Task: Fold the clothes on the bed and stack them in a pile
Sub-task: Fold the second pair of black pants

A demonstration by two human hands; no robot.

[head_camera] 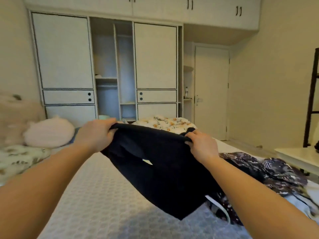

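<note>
We see pillows [48,131] far left on the bed [96,195]. Left hand [97,133] grips the black garment [160,168] at its top edge, fingers curled round the cloth. Garment hangs above the bed between both hands. Right hand [201,144] pinches the other corner. Patterned clothes [269,173] heaped at right.

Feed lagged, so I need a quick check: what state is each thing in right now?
Left hand: gripping black garment's top edge.
Right hand: gripping the same edge.
Black garment: held up, hanging unfolded over the bed.
Patterned clothes: heaped, unfolded.
Wardrobe: middle open.
Door: closed.
</note>
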